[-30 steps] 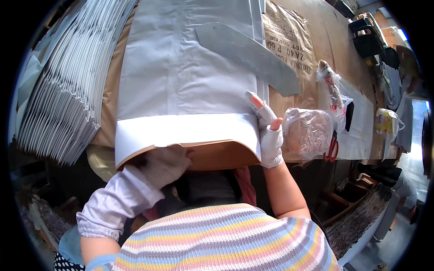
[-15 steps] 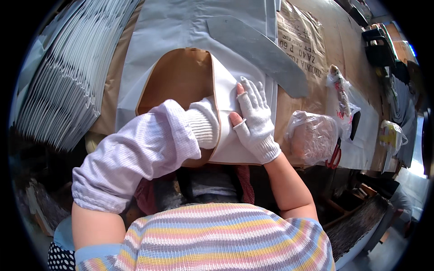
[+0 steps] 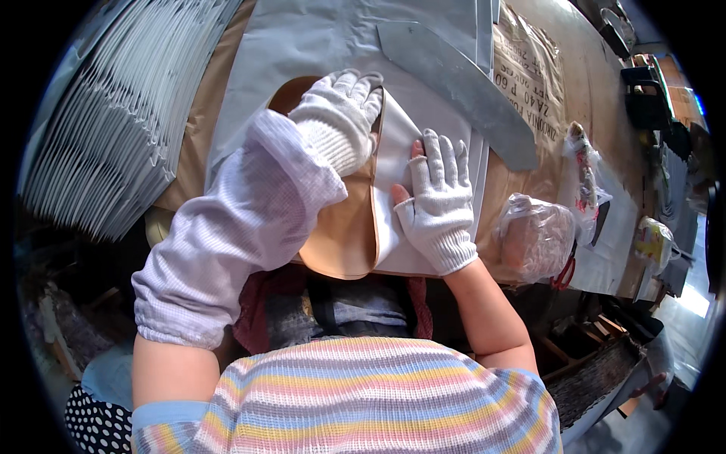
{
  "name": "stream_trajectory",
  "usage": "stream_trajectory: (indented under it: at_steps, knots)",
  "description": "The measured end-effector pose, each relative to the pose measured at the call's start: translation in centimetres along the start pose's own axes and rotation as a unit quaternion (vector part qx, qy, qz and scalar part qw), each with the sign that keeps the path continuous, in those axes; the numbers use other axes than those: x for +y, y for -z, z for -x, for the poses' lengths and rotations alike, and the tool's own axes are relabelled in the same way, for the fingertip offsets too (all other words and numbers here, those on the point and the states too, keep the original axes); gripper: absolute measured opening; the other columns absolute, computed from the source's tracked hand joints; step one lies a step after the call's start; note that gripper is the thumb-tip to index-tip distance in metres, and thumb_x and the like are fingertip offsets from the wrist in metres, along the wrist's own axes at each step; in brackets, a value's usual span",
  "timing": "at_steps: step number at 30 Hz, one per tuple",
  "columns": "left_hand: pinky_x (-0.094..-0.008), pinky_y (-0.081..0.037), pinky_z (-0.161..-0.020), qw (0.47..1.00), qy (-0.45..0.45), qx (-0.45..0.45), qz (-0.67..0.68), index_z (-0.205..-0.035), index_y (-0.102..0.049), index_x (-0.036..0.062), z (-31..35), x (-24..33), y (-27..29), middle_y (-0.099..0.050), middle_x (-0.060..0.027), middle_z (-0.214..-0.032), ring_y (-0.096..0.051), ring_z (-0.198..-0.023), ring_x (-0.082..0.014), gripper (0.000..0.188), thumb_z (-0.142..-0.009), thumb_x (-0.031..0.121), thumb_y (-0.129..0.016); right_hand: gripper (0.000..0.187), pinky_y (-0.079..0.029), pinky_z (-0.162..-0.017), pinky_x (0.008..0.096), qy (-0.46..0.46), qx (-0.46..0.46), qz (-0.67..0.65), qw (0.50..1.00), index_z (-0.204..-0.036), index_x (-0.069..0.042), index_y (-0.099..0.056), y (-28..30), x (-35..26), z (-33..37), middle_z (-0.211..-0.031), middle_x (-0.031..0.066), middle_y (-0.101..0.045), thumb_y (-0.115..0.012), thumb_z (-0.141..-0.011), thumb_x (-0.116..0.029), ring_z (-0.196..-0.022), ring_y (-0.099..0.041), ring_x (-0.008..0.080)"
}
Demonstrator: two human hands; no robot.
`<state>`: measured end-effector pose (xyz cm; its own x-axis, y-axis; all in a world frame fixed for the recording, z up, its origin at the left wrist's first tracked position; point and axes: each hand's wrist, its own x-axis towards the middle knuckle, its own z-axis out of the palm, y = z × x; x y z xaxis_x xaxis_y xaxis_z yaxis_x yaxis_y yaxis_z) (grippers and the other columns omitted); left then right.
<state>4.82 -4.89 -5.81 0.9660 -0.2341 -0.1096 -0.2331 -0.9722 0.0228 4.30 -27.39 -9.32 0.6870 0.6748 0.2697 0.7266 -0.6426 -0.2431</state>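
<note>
A white paper bag with a brown inner layer [image 3: 340,238] lies on the table in front of me, its end spread open. My left hand [image 3: 342,113], in a white knitted glove under a pale lilac sleeve cover, rests on the brown layer near its far edge. Its fingers stretch forward over the fold; the thumb is mostly hidden. On the bag's white side [image 3: 389,227], my right hand [image 3: 439,198] lies flat with fingers spread. That glove leaves the thumb and index fingertips bare. Beyond it, a flat grey angled plate [image 3: 457,87] lies across the white paper sheets [image 3: 302,38].
A thick stack of folded white paper bags [image 3: 128,113] stands at the left. To the right are a brown printed sack [image 3: 541,98], a clear plastic bag [image 3: 533,234], red-handled scissors [image 3: 563,274] near the table's front edge, and a plastic-wrapped bundle [image 3: 582,170].
My left hand has come out of the bag's opening and now lies on top of the brown layer, farther forward. The opening looks flatter. My right hand stays flat on the white side.
</note>
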Motion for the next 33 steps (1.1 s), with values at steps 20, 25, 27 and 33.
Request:
stream_trajectory:
  at_steps: [20, 25, 27, 33]
  knots:
    - [-0.0437, -0.031, -0.123, 0.825, 0.007, 0.241, 0.51, -0.144, -0.054, -0.0096, 16.7, -8.9, -4.7, -0.053, -0.0266, -0.151, -0.045, -0.147, -0.0382, 0.082, -0.107, 0.062, -0.039, 0.052, -0.041, -0.118, 0.0515, 0.313, -0.094, -0.149, 0.933, -0.115, -0.005, -0.068, -3.6, -9.3, -8.6, -0.137, 0.0156, -0.061, -0.082, -0.067, -0.019, -0.135, -0.055, 0.0347]
    - [-0.045, -0.031, -0.123, 0.875, 0.012, 0.245, 0.417, -0.146, -0.051, -0.0083, 16.8, -8.4, -4.9, -0.05, -0.0269, -0.153, -0.043, -0.147, -0.0399, 0.083, -0.105, 0.063, -0.042, 0.07, -0.05, -0.107, 0.0398, 0.047, -0.362, -0.257, 0.895, -0.139, -0.006, -0.058, -8.5, -12.0, -10.2, -0.139, 0.0183, -0.06, -0.082, -0.078, -0.031, -0.13, -0.059, 0.037]
    - [-0.0452, -0.03, -0.123, 0.885, 0.018, 0.243, 0.397, -0.147, -0.05, -0.0086, 16.7, -7.9, -4.7, -0.049, -0.0268, -0.154, -0.043, -0.147, -0.0401, 0.081, -0.105, 0.06, -0.045, 0.071, -0.05, -0.106, 0.0391, 0.041, -0.357, -0.259, 0.897, -0.142, -0.007, -0.055, -8.3, -12.1, -10.1, -0.141, 0.018, -0.058, -0.08, -0.081, -0.035, -0.131, -0.059, 0.0352]
    - [-0.0481, -0.033, -0.122, 0.898, 0.021, 0.269, 0.346, -0.147, -0.051, -0.0036, 16.5, -7.5, -5.0, -0.05, -0.0256, -0.153, -0.045, -0.144, -0.0446, 0.07, -0.104, 0.051, -0.051, 0.071, -0.049, -0.107, 0.0384, 0.012, -0.337, -0.19, 0.922, -0.143, -0.007, -0.053, -6.6, -13.9, -9.5, -0.146, 0.0199, -0.054, -0.077, -0.085, -0.039, -0.132, -0.057, 0.0339]
